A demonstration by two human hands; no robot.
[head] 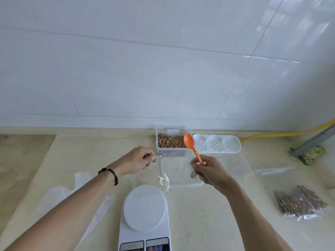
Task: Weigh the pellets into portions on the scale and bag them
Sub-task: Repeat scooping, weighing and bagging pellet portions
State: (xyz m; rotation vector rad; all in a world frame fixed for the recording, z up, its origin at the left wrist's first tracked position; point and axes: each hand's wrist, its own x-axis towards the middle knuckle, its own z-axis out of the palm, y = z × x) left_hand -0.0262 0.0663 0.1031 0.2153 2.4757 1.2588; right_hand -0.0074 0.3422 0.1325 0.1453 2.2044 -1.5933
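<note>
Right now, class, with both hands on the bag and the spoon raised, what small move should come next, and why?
Probably pull the bag open wider. The left hand pinches one edge; the right hand holds the other side along with the orange spoon, which looks empty. The scale plate is bare, the pellets lie in their box, and filled bags lie at the right.

No readable text; green packet (313, 154) print and scale (145, 223) panel markings too blurred.

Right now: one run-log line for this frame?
left hand pinches clear plastic bag | right hand holds orange plastic spoon, bag | white scale bare | clear pellet container open
</note>
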